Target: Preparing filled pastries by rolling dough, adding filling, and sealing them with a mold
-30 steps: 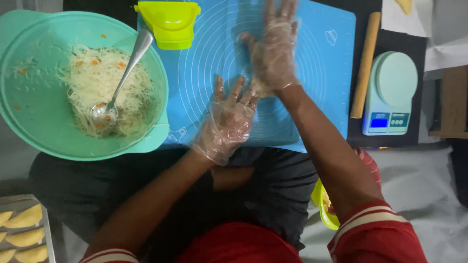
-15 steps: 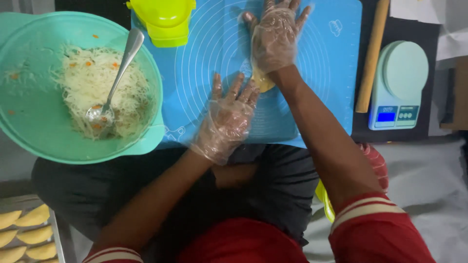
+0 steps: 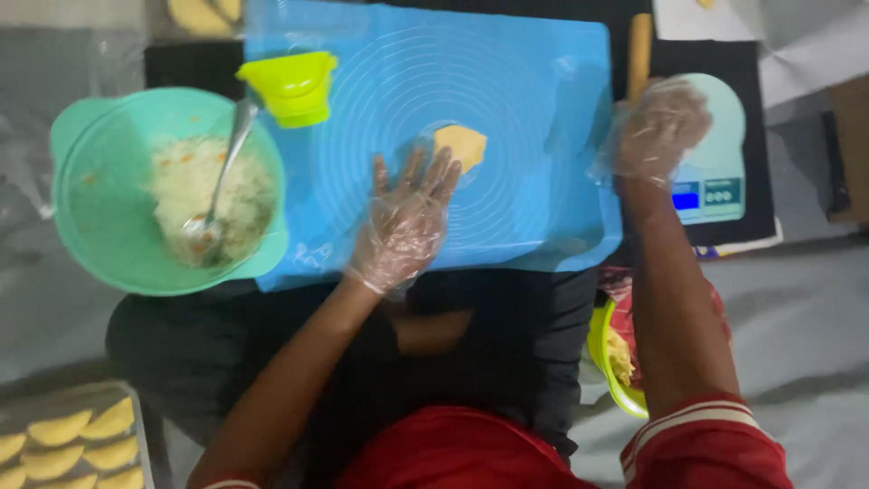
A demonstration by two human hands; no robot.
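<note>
Right hand [image 3: 659, 127] now off dough piece [image 3: 461, 146], beside left fingertips [image 3: 433, 177].

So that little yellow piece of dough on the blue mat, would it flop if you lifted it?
Probably. The dough piece looks thin and flattened, so it would likely droop and stretch. It seems light, and may cling slightly to the mat.

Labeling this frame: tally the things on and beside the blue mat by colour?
Blue: 1, mat
Yellow: 1, dough piece
Lime: 1, press mould
Teal: 2, bowl, scale
Silver: 1, spoon
Total: 6
</note>
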